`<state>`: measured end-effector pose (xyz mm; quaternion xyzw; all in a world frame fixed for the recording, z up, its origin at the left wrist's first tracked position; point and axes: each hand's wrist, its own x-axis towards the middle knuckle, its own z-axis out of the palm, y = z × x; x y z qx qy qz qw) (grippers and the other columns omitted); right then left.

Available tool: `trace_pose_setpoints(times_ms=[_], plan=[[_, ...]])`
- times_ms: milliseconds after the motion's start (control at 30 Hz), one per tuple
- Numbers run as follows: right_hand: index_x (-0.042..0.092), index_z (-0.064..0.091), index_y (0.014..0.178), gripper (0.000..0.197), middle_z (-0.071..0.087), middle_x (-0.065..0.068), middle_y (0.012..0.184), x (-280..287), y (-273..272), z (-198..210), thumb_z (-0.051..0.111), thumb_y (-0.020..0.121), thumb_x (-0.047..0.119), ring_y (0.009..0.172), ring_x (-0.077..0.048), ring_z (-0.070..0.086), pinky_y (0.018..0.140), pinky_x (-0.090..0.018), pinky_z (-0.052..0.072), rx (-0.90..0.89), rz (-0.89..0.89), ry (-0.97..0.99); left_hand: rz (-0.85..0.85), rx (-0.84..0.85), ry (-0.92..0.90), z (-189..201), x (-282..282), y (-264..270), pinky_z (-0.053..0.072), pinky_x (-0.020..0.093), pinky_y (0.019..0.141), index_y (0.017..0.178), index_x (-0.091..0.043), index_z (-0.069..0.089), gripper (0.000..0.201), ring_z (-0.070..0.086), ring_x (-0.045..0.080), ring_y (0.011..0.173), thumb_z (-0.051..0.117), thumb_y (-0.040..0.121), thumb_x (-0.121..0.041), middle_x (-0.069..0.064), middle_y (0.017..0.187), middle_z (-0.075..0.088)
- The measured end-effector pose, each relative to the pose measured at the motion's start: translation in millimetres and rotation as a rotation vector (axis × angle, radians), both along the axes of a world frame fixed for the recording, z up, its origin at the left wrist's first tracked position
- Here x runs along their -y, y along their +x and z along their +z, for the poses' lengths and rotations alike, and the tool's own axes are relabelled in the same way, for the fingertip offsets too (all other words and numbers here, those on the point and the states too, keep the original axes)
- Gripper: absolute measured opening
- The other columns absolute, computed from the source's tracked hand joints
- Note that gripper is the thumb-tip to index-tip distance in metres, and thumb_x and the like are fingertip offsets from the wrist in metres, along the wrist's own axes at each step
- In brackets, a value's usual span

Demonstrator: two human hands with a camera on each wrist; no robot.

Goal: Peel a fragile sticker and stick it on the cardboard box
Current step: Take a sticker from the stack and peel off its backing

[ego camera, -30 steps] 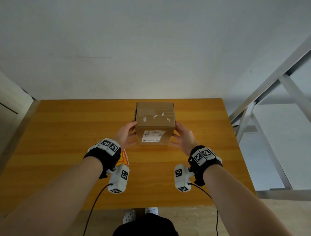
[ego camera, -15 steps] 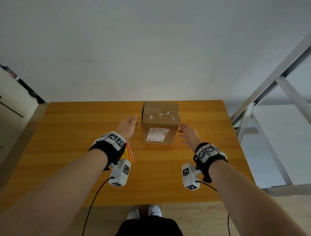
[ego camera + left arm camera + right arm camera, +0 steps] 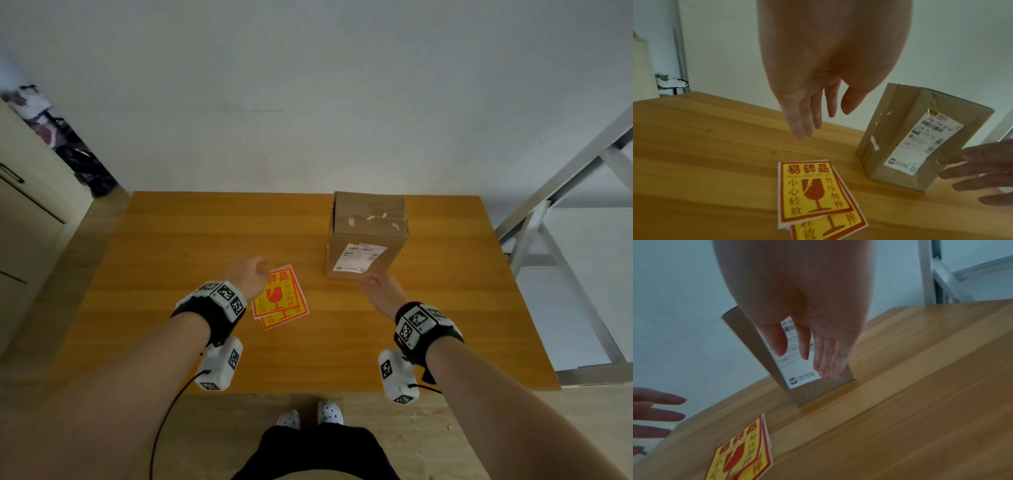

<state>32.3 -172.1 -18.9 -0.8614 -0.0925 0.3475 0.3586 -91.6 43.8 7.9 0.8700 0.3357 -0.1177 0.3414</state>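
A brown cardboard box (image 3: 368, 233) with a white shipping label (image 3: 920, 144) stands upright at the back right of the wooden table (image 3: 171, 240). A small stack of yellow-and-red fragile stickers (image 3: 281, 298) lies flat to its left, also seen in the left wrist view (image 3: 809, 190) and the right wrist view (image 3: 740, 456). My left hand (image 3: 250, 277) hovers over the stickers' upper left corner, fingers straight, holding nothing. My right hand (image 3: 380, 289) hangs just in front of the box's lower edge, fingers relaxed and empty (image 3: 807, 350).
A white metal frame (image 3: 565, 212) stands off the table's right side. A cabinet (image 3: 24, 212) sits to the left, with a white wall behind. The table's near edge (image 3: 308, 390) is just in front of my feet.
Both hands let go of the box and drew back. The left hand swung left over the stickers, which are now uncovered. The view shifted, so the box sits further right.
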Motion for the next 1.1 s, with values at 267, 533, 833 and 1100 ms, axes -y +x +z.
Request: trace_pose_setpoints(times_ms=[267, 533, 833, 1100], plan=[[0.011, 0.042, 0.139, 0.049, 0.049, -0.007, 0.142, -63, -45, -29, 0.053, 0.093, 0.024, 0.129, -0.025, 0.047, 0.106, -0.038, 0.04, -0.029, 0.17, -0.036, 0.004, -0.073, -0.047, -31, -29, -37, 0.046, 0.036, 0.094, 0.133, -0.006, 0.049, 0.039, 0.058, 0.029, 0.117, 0.042, 0.097, -0.019, 0.015, 0.132, 0.058], [0.014, 0.036, 0.141, 0.054, 0.045, -0.008, 0.145, -109, -68, -62, 0.056, 0.091, 0.019, 0.128, -0.025, 0.047, 0.093, -0.031, 0.043, -0.049, 0.258, -0.097, -0.124, -0.13, -0.019, -71, -46, -61, 0.044, 0.023, 0.065, 0.137, -0.019, 0.045, 0.041, 0.05, 0.015, 0.089, 0.04, 0.096, -0.019, 0.009, 0.135, 0.057], [0.023, 0.044, 0.135, 0.063, 0.036, -0.003, 0.143, -134, -64, -86, 0.069, 0.078, 0.011, 0.128, -0.023, 0.042, 0.099, -0.034, 0.045, 0.187, 0.438, -0.204, -0.083, -0.124, -0.104, -94, -48, -55, 0.044, 0.028, 0.074, 0.13, -0.015, 0.052, 0.036, 0.062, 0.026, 0.103, 0.037, 0.097, -0.012, 0.012, 0.123, 0.064], [0.027, 0.047, 0.134, 0.059, 0.029, -0.002, 0.15, -144, -67, -94, 0.069, 0.08, 0.018, 0.137, -0.025, 0.03, 0.106, -0.041, 0.041, 0.31, 0.56, -0.269, 0.116, -0.054, -0.297, -107, -52, -47, 0.052, 0.039, 0.083, 0.126, -0.01, 0.052, 0.032, 0.062, 0.026, 0.093, 0.042, 0.095, -0.009, 0.012, 0.113, 0.064]])
